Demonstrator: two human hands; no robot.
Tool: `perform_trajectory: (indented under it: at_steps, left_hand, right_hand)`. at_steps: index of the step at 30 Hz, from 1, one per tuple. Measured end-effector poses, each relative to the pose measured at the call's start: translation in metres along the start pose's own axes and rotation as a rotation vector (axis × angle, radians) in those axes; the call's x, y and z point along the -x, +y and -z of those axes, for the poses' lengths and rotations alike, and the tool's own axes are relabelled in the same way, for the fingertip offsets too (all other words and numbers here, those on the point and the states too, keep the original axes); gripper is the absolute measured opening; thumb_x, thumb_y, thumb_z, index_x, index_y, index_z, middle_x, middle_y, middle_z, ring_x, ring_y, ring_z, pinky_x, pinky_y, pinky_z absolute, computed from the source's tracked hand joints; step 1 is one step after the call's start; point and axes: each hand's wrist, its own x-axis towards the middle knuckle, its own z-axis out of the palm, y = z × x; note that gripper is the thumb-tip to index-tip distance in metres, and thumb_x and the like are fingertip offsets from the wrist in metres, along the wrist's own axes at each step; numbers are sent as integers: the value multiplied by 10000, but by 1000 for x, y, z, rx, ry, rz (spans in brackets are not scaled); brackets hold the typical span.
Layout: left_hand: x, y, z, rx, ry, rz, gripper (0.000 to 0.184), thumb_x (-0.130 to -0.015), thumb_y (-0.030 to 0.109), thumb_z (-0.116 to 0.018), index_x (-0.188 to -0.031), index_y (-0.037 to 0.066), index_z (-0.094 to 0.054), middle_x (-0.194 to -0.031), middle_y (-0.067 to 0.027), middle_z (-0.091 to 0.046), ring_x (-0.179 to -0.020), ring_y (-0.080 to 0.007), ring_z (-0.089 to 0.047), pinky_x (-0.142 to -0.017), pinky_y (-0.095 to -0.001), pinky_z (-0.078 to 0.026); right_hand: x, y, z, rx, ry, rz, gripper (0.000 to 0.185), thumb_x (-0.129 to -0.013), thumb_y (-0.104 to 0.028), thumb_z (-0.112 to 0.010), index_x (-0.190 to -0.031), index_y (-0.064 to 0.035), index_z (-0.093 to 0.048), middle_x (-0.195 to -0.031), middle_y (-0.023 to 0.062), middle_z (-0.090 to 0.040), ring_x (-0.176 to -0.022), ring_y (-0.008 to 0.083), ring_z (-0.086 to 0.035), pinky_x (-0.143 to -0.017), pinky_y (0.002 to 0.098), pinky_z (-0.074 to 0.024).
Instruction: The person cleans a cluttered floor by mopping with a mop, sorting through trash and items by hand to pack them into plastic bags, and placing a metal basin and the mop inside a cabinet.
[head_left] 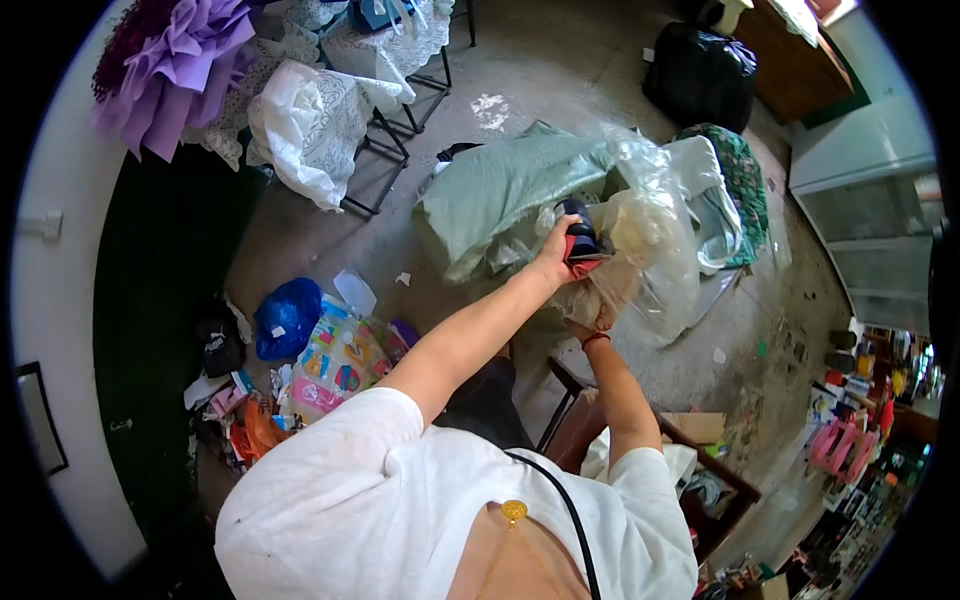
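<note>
Left hand is gripping a black-and-red item in curled fingers at the clear bag's left side, near the green sack, while right hand is sitting under the bag, grip unclear.

Left hand gripping, arm outstretched

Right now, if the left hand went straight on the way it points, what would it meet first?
Most likely the clear plastic bag, just beyond the left hand, though depth is hard to judge here.
</note>
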Motion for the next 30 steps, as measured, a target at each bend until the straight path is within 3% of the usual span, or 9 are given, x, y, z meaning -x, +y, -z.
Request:
perform_trajectory:
  at_steps: [5, 8, 12, 14, 18, 21, 23, 27, 30]
  left_hand:
    - [-82, 50, 47, 113, 136, -69, 459, -651, 369, -619, -954, 52, -483, -842, -116, -554, -733, -269, -564, -722, -419, -487]
    - [-101, 72, 75, 112, 212, -170, 451, -670, 366, -607, -957, 42, -479, -826, -129, -558, -726, -281, -573, -667, -424, -505]
    - [-111, 88, 107, -106, 531, -489, 444, -620, 233, -704, -934, 1, -493, -785, -104, -557, -623, -246, -565, -530, -391, -496]
    - [-108, 97, 125, -552, 716, -585, 431, -598, 211, -738, -896, -23, -532, -697, -63, -556, -530, -208, -530, -503, -339, -468]
    - [-96, 117, 121, -1396, 866, -791, 783, -531, 287, -736, -1136, -25, -350, -1156, -258, -367, -1082, -358, -391, -902, -369, -349]
    - [-105, 123, 94, -1560, 988, -839, 850, -562, 332, -716, -1212, -20, -297, -1216, -263, -327, -1124, -370, -365, -931, -376, -337]
    - [-128, 132, 86, -1686, 867, -856, 905, -584, 381, -698, -1264, -8, -244, -1284, -260, -266, -1161, -377, -333, -948, -398, -320]
    - [-117, 154, 59, -2245, 369, 20, 849, -597, 442, -687, -1263, 49, -338, -1341, -190, -226, -1186, -369, -305, -969, -435, -297]
    - [-85, 129, 75, -2602, 258, 277, 727, -642, 477, -634, -1208, 74, -418, -1341, -164, -241, -1167, -359, -325, -938, -528, -283]
  right_hand:
    - [-71, 31, -29, 48, 152, 260, 583, -676, -380, -587, -1181, -139, -426, -1169, 45, -460, -1068, 239, -427, -942, 410, -293]
    - [-92, 48, -46, 163, 150, 310, 460, -716, -285, -548, -1137, -109, -491, -1157, 103, -481, -1101, 267, -405, -953, 426, -276]
    - [-84, 82, -59, 241, -387, 263, 340, -701, -207, -538, -1028, -116, -561, -1013, 115, -564, -1022, 263, -474, -920, 455, -305]
    - [-75, 82, -47, 344, -655, 257, 237, -692, -150, -519, -914, -119, -595, -874, 117, -600, -927, 263, -527, -883, 472, -333]
    - [-44, 82, 39, 304, -708, 282, 107, -645, -93, -516, -724, -86, -588, -661, 126, -579, -709, 301, -570, -746, 460, -392]
    - [-34, 62, 113, 341, -697, 430, 82, -606, -95, -541, -681, -74, -566, -628, 121, -556, -661, 286, -557, -683, 423, -388]
    - [-31, 16, 173, 274, -842, 556, 48, -600, -89, -549, -645, -73, -550, -623, 114, -551, -651, 280, -550, -677, 395, -384]
    - [-11, -3, 235, 153, -832, 625, 41, -595, -95, -565, -619, -78, -537, -619, 96, -547, -650, 274, -548, -670, 380, -381]
    - [-12, 28, 261, 365, -698, 420, 87, -639, -145, -584, -675, -65, -583, -633, 107, -572, -665, 265, -561, -715, 364, -385]
